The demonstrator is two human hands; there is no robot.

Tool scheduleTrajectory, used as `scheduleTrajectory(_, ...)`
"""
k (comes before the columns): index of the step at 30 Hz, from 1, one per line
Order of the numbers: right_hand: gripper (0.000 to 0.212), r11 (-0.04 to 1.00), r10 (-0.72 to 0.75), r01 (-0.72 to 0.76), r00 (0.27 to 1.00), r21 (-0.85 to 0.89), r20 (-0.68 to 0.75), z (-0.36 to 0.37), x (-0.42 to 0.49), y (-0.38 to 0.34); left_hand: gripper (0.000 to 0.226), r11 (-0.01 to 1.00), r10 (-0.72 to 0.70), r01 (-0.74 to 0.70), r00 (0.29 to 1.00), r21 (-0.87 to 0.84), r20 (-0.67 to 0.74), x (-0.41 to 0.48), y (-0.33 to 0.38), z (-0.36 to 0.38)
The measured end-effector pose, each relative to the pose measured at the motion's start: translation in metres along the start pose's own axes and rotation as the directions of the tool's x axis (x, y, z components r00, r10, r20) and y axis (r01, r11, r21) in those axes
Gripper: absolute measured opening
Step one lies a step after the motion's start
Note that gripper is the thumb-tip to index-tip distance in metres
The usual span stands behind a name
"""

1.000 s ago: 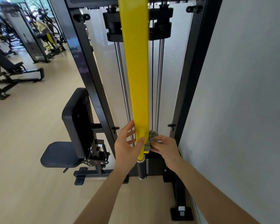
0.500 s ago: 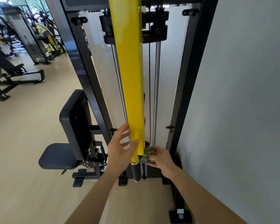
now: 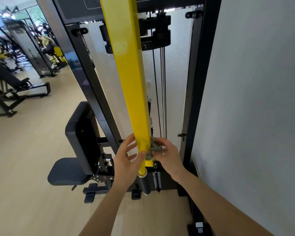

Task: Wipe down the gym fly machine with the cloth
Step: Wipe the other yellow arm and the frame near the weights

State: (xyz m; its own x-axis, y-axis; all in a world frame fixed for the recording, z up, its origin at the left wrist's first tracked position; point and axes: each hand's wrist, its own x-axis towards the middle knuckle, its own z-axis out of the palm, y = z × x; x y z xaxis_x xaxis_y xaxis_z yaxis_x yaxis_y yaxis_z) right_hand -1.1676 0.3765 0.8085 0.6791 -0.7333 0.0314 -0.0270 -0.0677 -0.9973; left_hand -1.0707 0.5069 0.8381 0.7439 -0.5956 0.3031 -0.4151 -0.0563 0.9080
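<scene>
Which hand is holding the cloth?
The right hand: it pinches the crumpled grey-green cloth against the yellow arm. The left hand grips only that arm, thumb across its front.

One label reads: "LBS 5" on the top weight plate (image 3: 162, 40) of the fly machine (image 3: 194, 99), at twelve o'clock. Lettering on the grey machine (image 3: 30, 53) at ten o'clock is too blurred.
</scene>
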Motion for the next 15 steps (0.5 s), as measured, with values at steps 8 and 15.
scheduleTrajectory(8,0.027,0.996,0.077,-0.078,0.997,0.045,0.013,-0.002,0.000,0.000,0.058,1.000,-0.005,0.005,1.000,-0.017,0.007,0.000,-0.002,0.001)
scheduleTrajectory(15,0.036,0.983,-0.182,0.183,0.983,0.017,-0.030,-0.014,0.021,-0.079,0.052,1.000,-0.005,0.005,0.996,-0.006,0.084,0.011,-0.001,-0.008)
